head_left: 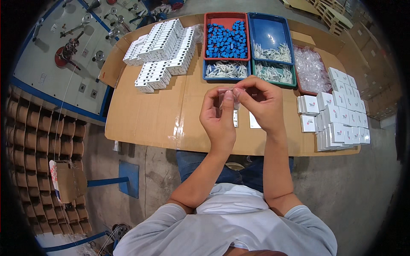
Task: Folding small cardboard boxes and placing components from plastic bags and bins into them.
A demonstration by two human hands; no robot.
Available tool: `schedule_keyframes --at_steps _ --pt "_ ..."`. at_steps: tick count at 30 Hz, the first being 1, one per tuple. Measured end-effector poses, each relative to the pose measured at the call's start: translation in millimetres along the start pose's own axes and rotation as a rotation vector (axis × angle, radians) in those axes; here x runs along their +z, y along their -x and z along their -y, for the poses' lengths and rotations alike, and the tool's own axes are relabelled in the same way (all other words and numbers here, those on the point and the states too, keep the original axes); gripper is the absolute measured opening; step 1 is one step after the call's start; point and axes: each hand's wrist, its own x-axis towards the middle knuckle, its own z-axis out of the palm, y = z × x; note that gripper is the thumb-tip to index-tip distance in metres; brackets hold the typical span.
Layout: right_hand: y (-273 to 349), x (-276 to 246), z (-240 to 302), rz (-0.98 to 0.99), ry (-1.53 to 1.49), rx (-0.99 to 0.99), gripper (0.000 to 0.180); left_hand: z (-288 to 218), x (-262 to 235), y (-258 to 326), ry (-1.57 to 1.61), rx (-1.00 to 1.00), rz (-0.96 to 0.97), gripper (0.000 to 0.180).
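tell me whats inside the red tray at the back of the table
The red tray holds a heap of small blue plastic parts; its left strip is bare. Whatever lies beneath the heap is covered.

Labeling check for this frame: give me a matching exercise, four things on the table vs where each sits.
Things:
1. red tray with blue parts
2. stacks of small white boxes
3. rows of white blocks
4. small clear bag

Places:
A. far left of the cardboard-covered table
B. pinched between left hand and right hand
C. right edge of the table
D. far middle, beside the blue tray

Pairs: 1-D, 2-C, 3-A, 4-B
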Motion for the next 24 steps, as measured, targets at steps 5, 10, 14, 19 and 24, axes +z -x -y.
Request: schedule_keyframes --at_steps 5,10,14,19,24 --pt "0.2 -0.1 3.3 0.023 0.007 -0.02 0.013 -3.3 -3.2 -2.0 -0.002 0.014 0.052 0.014" --pt "-0.1 3.3 7.1 0.036 -0.088 -0.017 0.011 -2.1 -2.4 -2.3 0.009 0.005 -0.014 0.015" --pt "-0.3 -3.0 4.5 0.015 -0.019 -0.023 0.009 -3.0 -0.6 -2.0 0.049 -0.023 -0.036 0.016" --pt "-0.5 -4.5 0.6 -0.021 -0.033 -0.02 0.007 -1.1 -3.9 -1.4 0.023 0.008 -0.012 0.017" --pt "0.5 -0.9 6.9 0.001 -0.064 0.047 0.008 -1.0 -4.3 -1.7 0.011 0.071 -0.026 0.016"
